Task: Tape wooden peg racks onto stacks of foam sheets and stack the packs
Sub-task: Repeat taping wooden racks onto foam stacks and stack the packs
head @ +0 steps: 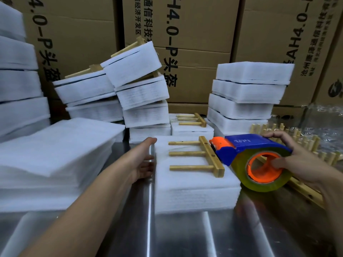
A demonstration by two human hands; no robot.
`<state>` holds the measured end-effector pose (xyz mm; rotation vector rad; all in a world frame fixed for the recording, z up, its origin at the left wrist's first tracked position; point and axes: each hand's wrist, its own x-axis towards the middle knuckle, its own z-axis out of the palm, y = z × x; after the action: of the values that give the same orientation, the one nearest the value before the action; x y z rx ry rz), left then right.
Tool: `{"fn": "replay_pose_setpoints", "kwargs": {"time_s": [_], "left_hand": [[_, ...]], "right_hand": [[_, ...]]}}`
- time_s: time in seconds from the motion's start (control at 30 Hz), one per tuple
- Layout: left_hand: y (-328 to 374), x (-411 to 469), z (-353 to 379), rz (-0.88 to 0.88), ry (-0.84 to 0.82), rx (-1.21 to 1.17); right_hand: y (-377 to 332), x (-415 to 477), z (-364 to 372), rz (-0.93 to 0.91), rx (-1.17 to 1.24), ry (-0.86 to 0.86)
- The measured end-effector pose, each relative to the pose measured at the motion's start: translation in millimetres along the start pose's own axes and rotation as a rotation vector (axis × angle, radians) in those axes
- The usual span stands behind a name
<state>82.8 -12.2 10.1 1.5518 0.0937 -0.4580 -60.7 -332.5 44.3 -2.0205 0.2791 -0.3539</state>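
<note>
A wooden peg rack (pixel 202 158) with three pegs lies flat on a stack of white foam sheets (pixel 193 190) in the middle of the steel table. My left hand (pixel 143 160) rests against the stack's left side, thumb near the top edge. My right hand (pixel 295 160) grips a blue and orange tape dispenser (pixel 258 160) holding a roll of clear tape; its orange nose sits at the rack's bar. Finished packs (pixel 248 95) are stacked behind, right of centre, and more packs (pixel 118 93) lean in a pile at the back left.
A big pile of loose foam sheets (pixel 55 156) lies at the left. Loose peg racks (pixel 315 145) fill the right side. Another rack (pixel 193 119) lies on foam behind. Cardboard boxes (pixel 196 49) wall the back. The steel table (pixel 185 236) runs to the front.
</note>
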Motion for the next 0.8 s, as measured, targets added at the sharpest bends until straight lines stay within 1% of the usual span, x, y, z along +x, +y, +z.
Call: {"fn": "replay_pose_setpoints", "kwargs": {"time_s": [0.07,0.2,0.27,0.5,0.8], "left_hand": [[0.7,0.2,3.1,0.005,0.004,-0.002],[1.0,4.7,7.5,0.04,0.027,0.138],[2.1,7.6,7.7,0.029,0.027,0.183],[9.9,10.1,6.8,-0.032,0.014,0.176],[12.1,11.0,10.6,-0.007,-0.018,0.212]], "right_hand": [[0.8,0.8,0.2,0.006,0.01,0.001],[1.8,1.0,0.0,0.018,0.025,0.0],[1.6,0.9,-0.1,0.021,0.029,-0.007],[-2.8,-2.4,1.6,0.021,0.034,-0.02],[-3.6,-5.2,1.3,0.017,0.025,-0.013]]}}
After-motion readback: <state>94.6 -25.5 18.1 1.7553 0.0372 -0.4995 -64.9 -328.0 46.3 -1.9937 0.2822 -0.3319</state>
